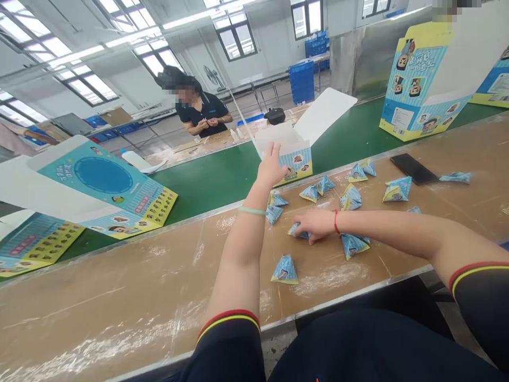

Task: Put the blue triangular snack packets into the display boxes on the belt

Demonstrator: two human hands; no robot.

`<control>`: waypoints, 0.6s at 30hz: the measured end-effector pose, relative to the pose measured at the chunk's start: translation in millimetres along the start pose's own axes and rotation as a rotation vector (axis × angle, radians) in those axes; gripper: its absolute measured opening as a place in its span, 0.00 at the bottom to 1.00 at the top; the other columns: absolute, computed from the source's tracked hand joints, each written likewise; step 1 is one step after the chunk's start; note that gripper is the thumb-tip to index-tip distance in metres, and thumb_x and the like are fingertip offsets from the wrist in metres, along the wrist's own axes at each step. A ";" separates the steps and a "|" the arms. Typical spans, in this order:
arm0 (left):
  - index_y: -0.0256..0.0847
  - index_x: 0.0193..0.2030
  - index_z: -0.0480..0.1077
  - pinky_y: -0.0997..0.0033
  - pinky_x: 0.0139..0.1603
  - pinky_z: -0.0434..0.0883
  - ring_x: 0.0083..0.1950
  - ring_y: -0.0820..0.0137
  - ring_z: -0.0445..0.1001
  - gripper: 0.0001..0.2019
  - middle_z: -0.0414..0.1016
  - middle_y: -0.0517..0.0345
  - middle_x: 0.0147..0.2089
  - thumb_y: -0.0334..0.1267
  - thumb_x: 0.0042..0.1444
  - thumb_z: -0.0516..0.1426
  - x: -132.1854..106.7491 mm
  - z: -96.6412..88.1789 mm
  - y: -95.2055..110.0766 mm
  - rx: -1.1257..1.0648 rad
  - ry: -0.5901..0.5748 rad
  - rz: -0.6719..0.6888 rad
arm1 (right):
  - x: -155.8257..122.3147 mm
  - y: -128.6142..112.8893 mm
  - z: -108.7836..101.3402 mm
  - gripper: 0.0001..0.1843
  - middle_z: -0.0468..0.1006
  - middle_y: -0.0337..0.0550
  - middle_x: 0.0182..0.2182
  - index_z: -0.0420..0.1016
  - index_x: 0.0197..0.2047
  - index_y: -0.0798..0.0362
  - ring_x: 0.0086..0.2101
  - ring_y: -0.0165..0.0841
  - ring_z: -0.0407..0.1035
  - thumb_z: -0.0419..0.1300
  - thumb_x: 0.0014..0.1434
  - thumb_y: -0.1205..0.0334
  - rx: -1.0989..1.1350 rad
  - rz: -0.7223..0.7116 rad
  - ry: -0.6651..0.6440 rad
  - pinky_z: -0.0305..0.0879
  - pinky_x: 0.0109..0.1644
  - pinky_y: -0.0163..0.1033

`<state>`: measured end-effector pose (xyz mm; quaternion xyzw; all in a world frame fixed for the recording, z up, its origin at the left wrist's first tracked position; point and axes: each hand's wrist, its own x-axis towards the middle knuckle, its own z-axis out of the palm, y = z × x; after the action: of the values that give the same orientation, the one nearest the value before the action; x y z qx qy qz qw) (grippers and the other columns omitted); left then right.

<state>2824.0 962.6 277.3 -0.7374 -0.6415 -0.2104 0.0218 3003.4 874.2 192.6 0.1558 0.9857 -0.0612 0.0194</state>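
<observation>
Two hands: both bare and reaching forward over the brown surface (119, 297), the arms in dark sleeves with red and yellow cuffs.
Left hand (271, 167): raised at the front edge of the small open box (299, 161), fingers spread wide with nothing in them; a green band sits on the wrist.
Right hand (316, 225): palm down on the surface, fingers curled over a blue pyramid packet (295, 231); whether it grips the packet or only presses on it cannot be told. A red band circles the wrist.
Packet under the right hand: lying on the surface near the middle, mostly covered by the fingers.
Small open box: standing on the green belt (214, 178) just past the edge of the surface, its white lid tilted back.
Loose packets (284, 270): many more of the same kind lie scattered on the surface, most to the right of the hands.
Phone (413, 168): dark, lying flat at the far right of the surface.
Display carton (421, 90): tall and printed, upright on the belt at the right.
Flat carton (107, 185): lying on the belt at the left.
Co-worker (202, 114): a person in a dark shirt beyond the belt, hands together.
</observation>
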 end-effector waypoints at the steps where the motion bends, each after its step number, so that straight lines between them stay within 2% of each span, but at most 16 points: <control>1: 0.39 0.77 0.48 0.55 0.62 0.72 0.63 0.52 0.74 0.40 0.41 0.38 0.80 0.32 0.59 0.57 10.8 0.7 4.3 0.024 -0.025 -0.014 | -2.6 0.4 0.2 0.30 0.79 0.49 0.53 0.81 0.56 0.46 0.42 0.45 0.79 0.77 0.49 0.65 -0.003 0.003 0.009 0.75 0.46 0.46; 2: 0.38 0.77 0.47 0.54 0.64 0.71 0.66 0.51 0.71 0.40 0.44 0.37 0.80 0.31 0.58 0.56 17.7 1.5 6.8 0.040 -0.046 -0.027 | -6.2 1.6 -0.3 0.30 0.79 0.49 0.53 0.81 0.56 0.47 0.42 0.46 0.79 0.77 0.49 0.64 -0.005 0.007 0.024 0.76 0.45 0.46; 4: 0.34 0.75 0.52 0.53 0.66 0.70 0.68 0.49 0.68 0.37 0.55 0.34 0.75 0.30 0.58 0.55 19.8 3.4 6.9 0.061 -0.061 -0.046 | -17.1 5.1 -3.5 0.29 0.78 0.50 0.55 0.81 0.56 0.47 0.45 0.47 0.79 0.77 0.50 0.63 -0.005 0.021 0.078 0.77 0.47 0.47; 6: 0.31 0.69 0.60 0.52 0.65 0.70 0.67 0.48 0.70 0.30 0.65 0.34 0.68 0.30 0.58 0.54 6.9 7.1 2.2 0.083 -0.046 -0.051 | -33.6 8.4 -9.9 0.29 0.75 0.52 0.59 0.79 0.58 0.48 0.50 0.47 0.77 0.75 0.53 0.61 -0.003 0.034 0.163 0.77 0.51 0.47; 8: 0.33 0.65 0.65 0.53 0.64 0.72 0.63 0.50 0.72 0.26 0.69 0.37 0.63 0.30 0.59 0.54 -17.1 13.5 -4.1 0.090 -0.027 -0.024 | -55.5 10.0 -19.3 0.29 0.70 0.53 0.64 0.76 0.61 0.47 0.56 0.47 0.74 0.73 0.57 0.59 -0.001 0.040 0.267 0.75 0.57 0.47; 10: 0.35 0.63 0.66 0.55 0.64 0.72 0.63 0.53 0.73 0.24 0.70 0.40 0.62 0.29 0.59 0.54 -45.8 23.2 -9.8 0.074 -0.021 0.037 | -80.8 10.4 -30.7 0.27 0.68 0.53 0.66 0.74 0.63 0.46 0.60 0.46 0.70 0.69 0.61 0.57 -0.004 0.017 0.500 0.73 0.61 0.49; 13: 0.35 0.63 0.65 0.55 0.67 0.70 0.65 0.55 0.71 0.25 0.68 0.40 0.64 0.28 0.58 0.53 -83.1 40.6 -15.0 0.025 -0.024 0.132 | -113.9 12.9 -49.0 0.30 0.66 0.48 0.67 0.69 0.67 0.39 0.64 0.47 0.66 0.67 0.63 0.53 -0.028 0.044 1.037 0.69 0.66 0.55; 14: 0.35 0.63 0.65 0.54 0.68 0.70 0.66 0.55 0.70 0.25 0.68 0.40 0.65 0.28 0.58 0.53 -92.2 45.8 -15.8 0.013 -0.024 0.142 | -120.3 15.0 -54.5 0.33 0.65 0.46 0.68 0.67 0.68 0.37 0.65 0.49 0.64 0.68 0.62 0.51 -0.038 0.088 1.159 0.68 0.67 0.58; 15: 0.36 0.64 0.64 0.54 0.68 0.70 0.67 0.54 0.69 0.26 0.67 0.40 0.65 0.28 0.58 0.54 -99.4 50.4 -16.2 0.007 -0.022 0.140 | -123.3 17.8 -59.4 0.35 0.64 0.44 0.68 0.66 0.69 0.35 0.66 0.52 0.62 0.69 0.61 0.49 -0.047 0.142 1.207 0.67 0.68 0.60; 16: 0.36 0.65 0.64 0.53 0.68 0.70 0.67 0.54 0.69 0.26 0.67 0.40 0.65 0.28 0.58 0.54 -105.1 54.1 -16.3 0.005 -0.021 0.126 | -122.7 21.3 -63.3 0.36 0.64 0.44 0.69 0.66 0.69 0.34 0.67 0.54 0.60 0.69 0.59 0.46 -0.051 0.188 1.198 0.66 0.68 0.63; 18: 0.36 0.65 0.64 0.52 0.67 0.71 0.67 0.53 0.69 0.27 0.66 0.39 0.67 0.28 0.58 0.54 -112.6 58.7 -16.0 0.013 -0.029 0.086 | -111.7 29.6 -68.5 0.38 0.64 0.43 0.69 0.66 0.69 0.33 0.68 0.57 0.57 0.69 0.58 0.42 -0.042 0.222 1.097 0.65 0.68 0.66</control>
<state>2815.4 877.7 181.9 -0.7670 -0.6109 -0.1945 0.0265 3117.4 876.8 263.6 0.2672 0.8299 0.0510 -0.4871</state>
